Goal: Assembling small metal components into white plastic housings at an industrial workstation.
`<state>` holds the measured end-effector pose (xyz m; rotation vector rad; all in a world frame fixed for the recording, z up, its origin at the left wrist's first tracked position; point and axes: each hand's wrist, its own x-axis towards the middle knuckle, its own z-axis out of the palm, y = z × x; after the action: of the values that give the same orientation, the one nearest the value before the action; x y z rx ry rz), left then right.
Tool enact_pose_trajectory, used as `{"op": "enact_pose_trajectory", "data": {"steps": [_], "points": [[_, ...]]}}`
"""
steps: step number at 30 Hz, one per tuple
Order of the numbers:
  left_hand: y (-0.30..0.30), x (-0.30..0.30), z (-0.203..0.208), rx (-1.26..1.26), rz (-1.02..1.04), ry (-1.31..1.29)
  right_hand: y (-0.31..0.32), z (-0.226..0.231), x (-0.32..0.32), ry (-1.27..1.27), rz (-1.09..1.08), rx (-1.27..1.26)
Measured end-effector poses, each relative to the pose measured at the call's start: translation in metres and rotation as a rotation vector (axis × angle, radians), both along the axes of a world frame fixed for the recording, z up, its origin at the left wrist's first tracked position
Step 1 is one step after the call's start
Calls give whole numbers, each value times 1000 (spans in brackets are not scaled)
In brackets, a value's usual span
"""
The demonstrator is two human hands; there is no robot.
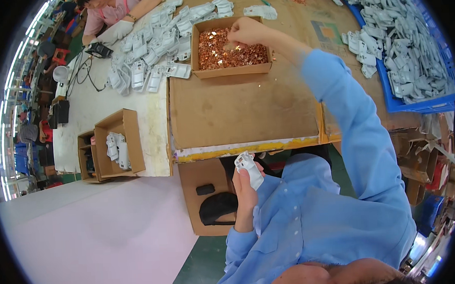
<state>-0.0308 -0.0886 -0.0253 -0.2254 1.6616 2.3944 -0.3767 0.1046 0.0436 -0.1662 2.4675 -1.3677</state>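
black cap-shaped item [218,209] beside small dark object [205,189] | black corded device [99,50] | red stool [60,56] | pink-clad co-worker [99,19]

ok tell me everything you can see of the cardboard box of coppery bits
The shallow brown cardboard box is rectangular and open-topped, standing upright on the brown tabletop. Inside is a heap of small, shiny copper-coloured pieces, metallic by their look. Pale grey plastic parts lie close along its left side. The person's right hand reaches in over its far right part, down at the pieces; whether it touches the cardboard is unclear.
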Motion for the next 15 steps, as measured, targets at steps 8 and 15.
{"op": "enact_pose_trajectory", "data": {"steps": [8,15], "points": [[27,-10,5,124,-59,-25,53,13,176,-103,91,-642],[62,-15,24,101,-223,-55,88,-37,315,-343,-157,-1131]]}}
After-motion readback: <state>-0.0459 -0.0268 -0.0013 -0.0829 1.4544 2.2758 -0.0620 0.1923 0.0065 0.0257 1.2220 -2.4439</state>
